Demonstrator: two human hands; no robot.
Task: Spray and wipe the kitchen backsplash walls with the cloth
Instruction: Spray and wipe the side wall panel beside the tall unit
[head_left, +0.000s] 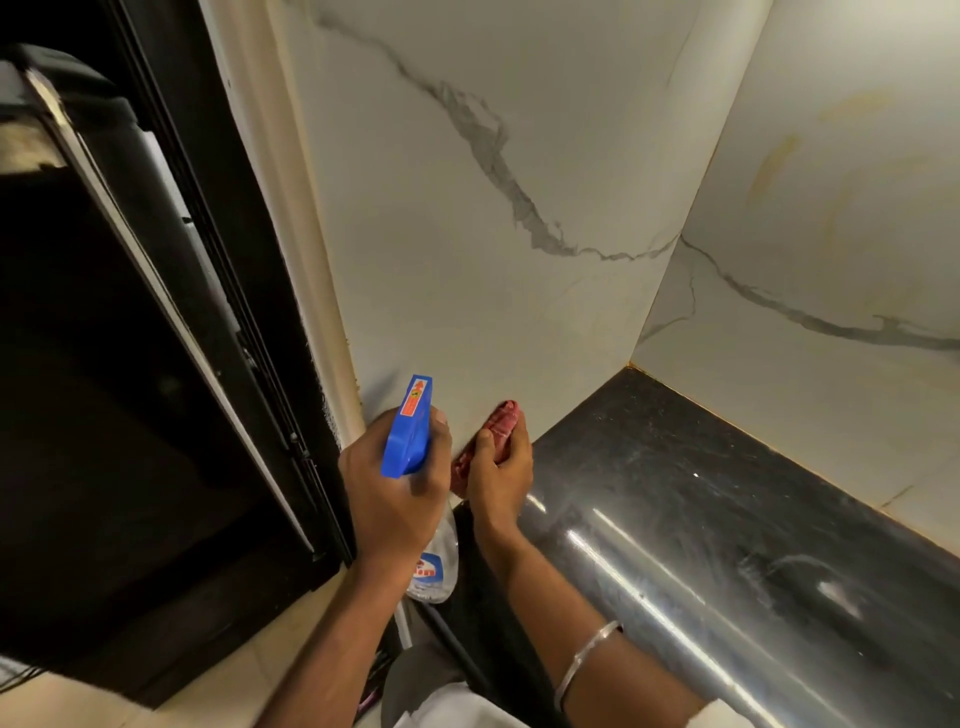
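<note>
My left hand (387, 486) grips a spray bottle (408, 428) with a blue trigger head; its clear body with a label hangs below the hand. My right hand (501, 465) presses a bunched red cloth (503, 418) against the bottom of the left backsplash wall (467, 234), white marble with grey veins, just above the counter edge. The two hands are close together, the bottle's nozzle pointing up at that wall. A second marble wall (810, 249) meets it at the corner on the right.
A glossy black stone counter (701, 499) runs from the corner toward me on the right. A tall black appliance (130, 338) stands to the left past a cream wall edge. Beige floor tiles (218, 691) show below. A silver bangle (587, 660) circles my right forearm.
</note>
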